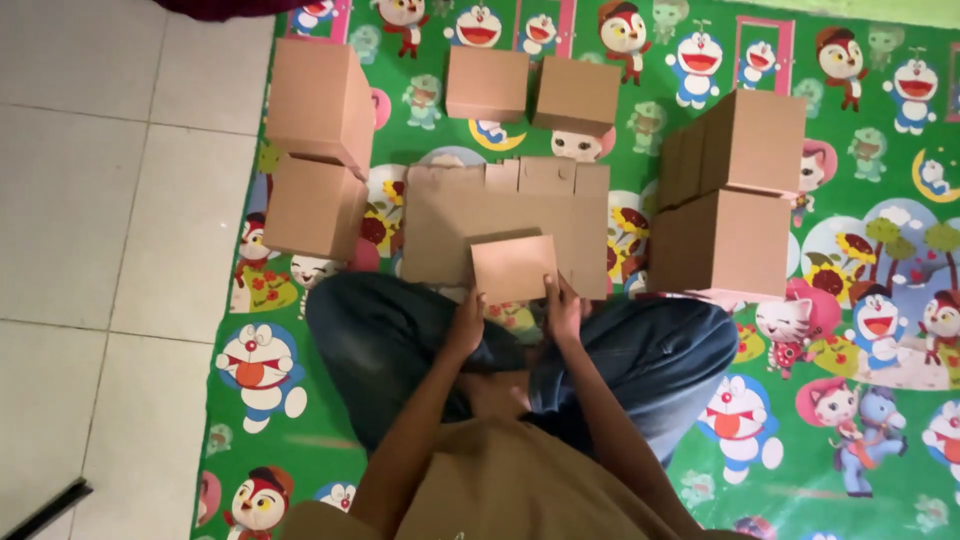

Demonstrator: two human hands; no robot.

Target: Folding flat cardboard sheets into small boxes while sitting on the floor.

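Across the floor lies a green cartoon-print play mat (pixel 800 420), with pale floor tiles (pixel 90 200) to its left. On the mat sits a person in blue jeans (pixel 660 350), cross-legged. At the right stands a stack of 2 large closed cardboard boxes (pixel 735 200); at the left stand 2 more stacked boxes (pixel 315 150), the upper one tilted. Straight ahead of the knees lies a pile of flat, unfolded cardboard sheets (pixel 450 220), touching the legs. Beyond it stand 2 small closed boxes (pixel 530 88) side by side. Over the flat pile's near edge is a small flat cardboard piece (pixel 512 265). The left hand (pixel 466 322) pinches its lower left edge, and the right hand (pixel 563 305) pinches its lower right corner, fingers curled on the cardboard.
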